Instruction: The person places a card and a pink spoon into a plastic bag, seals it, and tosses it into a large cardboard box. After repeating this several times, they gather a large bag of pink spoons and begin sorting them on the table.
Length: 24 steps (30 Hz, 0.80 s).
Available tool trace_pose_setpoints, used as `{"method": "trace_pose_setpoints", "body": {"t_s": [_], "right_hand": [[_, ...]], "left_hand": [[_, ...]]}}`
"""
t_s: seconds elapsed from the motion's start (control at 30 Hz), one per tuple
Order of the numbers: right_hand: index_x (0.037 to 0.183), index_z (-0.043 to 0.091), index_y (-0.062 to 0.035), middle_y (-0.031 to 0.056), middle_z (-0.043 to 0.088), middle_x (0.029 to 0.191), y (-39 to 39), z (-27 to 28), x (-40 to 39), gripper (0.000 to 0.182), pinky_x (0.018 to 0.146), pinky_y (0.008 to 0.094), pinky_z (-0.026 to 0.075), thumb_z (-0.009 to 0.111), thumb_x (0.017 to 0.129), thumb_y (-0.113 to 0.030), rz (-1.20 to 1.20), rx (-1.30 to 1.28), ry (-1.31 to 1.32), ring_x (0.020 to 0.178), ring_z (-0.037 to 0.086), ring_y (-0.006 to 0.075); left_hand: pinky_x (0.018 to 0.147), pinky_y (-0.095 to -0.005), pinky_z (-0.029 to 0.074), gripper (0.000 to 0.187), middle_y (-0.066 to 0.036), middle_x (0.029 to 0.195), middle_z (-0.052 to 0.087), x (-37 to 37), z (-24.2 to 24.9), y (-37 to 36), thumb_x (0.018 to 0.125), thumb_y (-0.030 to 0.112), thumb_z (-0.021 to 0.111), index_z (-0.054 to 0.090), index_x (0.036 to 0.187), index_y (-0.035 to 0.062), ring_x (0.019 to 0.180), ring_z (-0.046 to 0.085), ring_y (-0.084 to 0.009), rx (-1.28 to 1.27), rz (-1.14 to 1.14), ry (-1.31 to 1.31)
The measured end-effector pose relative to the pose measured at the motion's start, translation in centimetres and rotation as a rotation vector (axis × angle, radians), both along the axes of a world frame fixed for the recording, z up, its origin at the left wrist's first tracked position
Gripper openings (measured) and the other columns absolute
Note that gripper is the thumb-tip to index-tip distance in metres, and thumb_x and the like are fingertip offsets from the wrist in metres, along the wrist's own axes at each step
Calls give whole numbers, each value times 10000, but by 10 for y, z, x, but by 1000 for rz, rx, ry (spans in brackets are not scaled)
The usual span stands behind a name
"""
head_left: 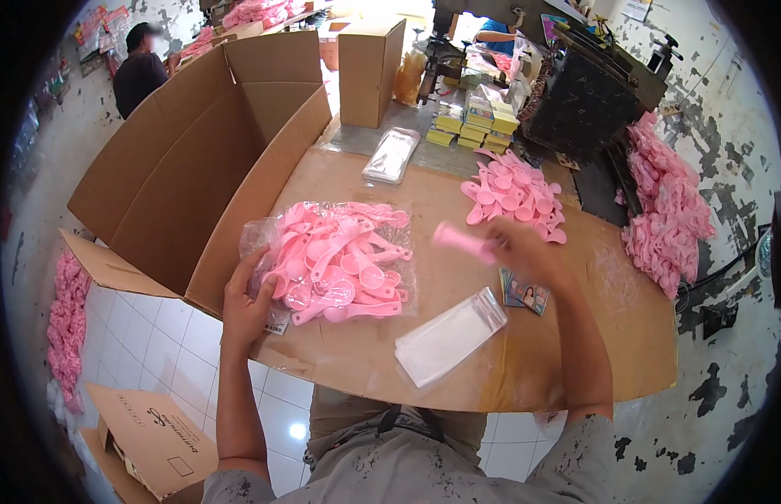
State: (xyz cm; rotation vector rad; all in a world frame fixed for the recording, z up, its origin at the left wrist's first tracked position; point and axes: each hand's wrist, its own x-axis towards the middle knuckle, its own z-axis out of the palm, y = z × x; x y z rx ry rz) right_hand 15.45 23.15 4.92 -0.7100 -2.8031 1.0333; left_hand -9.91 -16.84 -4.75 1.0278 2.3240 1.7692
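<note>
A clear plastic bag full of pink measuring scoops [340,273] lies on the cardboard-covered table. My left hand [248,298] grips the bag's left edge, its thumb on the upper side. Right of the bag, my right hand [525,256] is raised and smeared by motion, closed around a pink scoop [462,244] that points left. Just behind that hand is a loose heap of pink scoops [516,189]. Under my right wrist lie small printed cards [525,294], partly covered. A stack of clear flat sleeves [449,336] rests at an angle near the table's front edge.
At left stands a large open cardboard box [231,151]. Further back are another clear sleeve pack [392,155], stacked printed cards [474,122] and a dark machine [584,92]. Pink bagged items [663,210] hang at right. A person [143,71] sits far left.
</note>
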Motion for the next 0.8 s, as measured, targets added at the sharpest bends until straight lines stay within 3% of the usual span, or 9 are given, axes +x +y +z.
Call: {"method": "trace_pose_setpoints", "body": {"t_s": [0.07, 0.17, 0.27, 0.33, 0.43, 0.53, 0.6, 0.7, 0.8], "right_hand": [[1105, 664, -32, 161, 698, 1077, 42, 6, 5, 198, 927, 421, 512, 694, 910, -40, -102, 123, 153, 1037, 651, 314], [1114, 665, -16, 174, 694, 1135, 75, -14, 4, 196, 964, 457, 511, 699, 934, -85, -174, 760, 493, 1095, 661, 329], [1169, 653, -10, 182, 682, 1189, 29, -17, -12, 273, 1028, 493, 488, 706, 951, -164, 41, 448, 478, 1178, 633, 362], [1389, 584, -51, 158, 600, 1416, 10, -40, -25, 481, 1129, 465, 454, 715, 938, -154, 360, 270, 211, 1324, 568, 367], [1510, 488, -82, 190, 491, 1534, -42, -42, -34, 667, 1183, 485, 404, 744, 933, -297, 389, 284, 219, 1451, 442, 402], [1596, 392, -120, 185, 371, 1638, -44, -46, -42, 810, 1225, 493, 361, 769, 911, -329, 390, 373, 251, 1504, 377, 409], [1595, 401, -124, 190, 373, 1640, -42, -40, -41, 826, 1234, 503, 343, 784, 896, -342, 412, 319, 231, 1509, 365, 419], [1563, 439, -112, 191, 416, 1605, -37, -41, -38, 782, 1220, 508, 357, 784, 898, -337, 471, 318, 229, 1484, 398, 417], [1516, 493, -107, 172, 477, 1551, -27, -50, -48, 676, 1166, 478, 425, 761, 920, -277, 454, 298, 284, 1421, 483, 385]], "left_hand": [[1106, -386, 479, 418, -165, 1358, 688, 4, 6, 0, 1008, 132, 694, 639, 1407, 19, 1289, 632, -254, 6, 37, -15], [1070, -368, 502, 351, -149, 1296, 721, 7, 15, 3, 1030, 112, 666, 665, 1362, -2, 1233, 659, -231, -3, 92, -14], [1039, -343, 514, 290, -118, 1245, 741, 7, 21, 10, 1055, 114, 651, 688, 1306, -27, 1181, 672, -195, 85, 123, -133], [1026, -328, 515, 266, -97, 1233, 741, 8, 28, 20, 1067, 124, 651, 700, 1276, -32, 1159, 672, -172, 192, 114, -179], [1020, -314, 511, 248, -78, 1245, 732, 14, 45, 29, 1074, 138, 658, 708, 1258, -20, 1153, 665, -147, 321, 50, -129], [1028, -315, 509, 252, -81, 1260, 727, 11, 45, 27, 1073, 146, 665, 704, 1271, -3, 1167, 659, -142, 394, -19, -134], [1038, -316, 507, 270, -85, 1266, 721, -1, 40, 21, 1074, 153, 665, 692, 1296, 1, 1172, 656, -144, 501, -29, -202], [1048, -317, 502, 288, -82, 1257, 711, -7, 43, 16, 1078, 134, 645, 664, 1331, -3, 1171, 656, -156, 468, 65, -245], [1069, -324, 489, 290, -89, 1268, 693, -16, 22, 5, 1079, 107, 615, 640, 1340, -18, 1200, 645, -179, 277, 150, -184]]}}
